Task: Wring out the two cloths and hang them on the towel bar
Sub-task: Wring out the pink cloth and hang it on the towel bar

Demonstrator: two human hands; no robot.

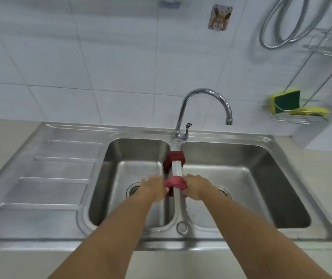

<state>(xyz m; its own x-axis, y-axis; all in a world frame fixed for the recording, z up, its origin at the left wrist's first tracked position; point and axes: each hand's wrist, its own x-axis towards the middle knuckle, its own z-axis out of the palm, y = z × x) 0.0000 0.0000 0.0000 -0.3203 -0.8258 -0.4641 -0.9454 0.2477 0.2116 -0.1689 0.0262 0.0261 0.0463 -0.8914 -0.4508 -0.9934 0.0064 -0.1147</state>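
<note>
Two red cloths lie draped over the steel divider between the two basins of a double sink. The far cloth is darker and hangs partly into the left basin. The near cloth is a lighter red. My left hand grips the near cloth's left end and my right hand grips its right end, one hand on each side of the divider. Both forearms reach in from below. No towel bar is visible.
A chrome tap arches over the right basin, with no water running. The steel drainboard lies to the left. A wire rack with yellow-green sponges hangs on the tiled wall at right, beneath a shower hose.
</note>
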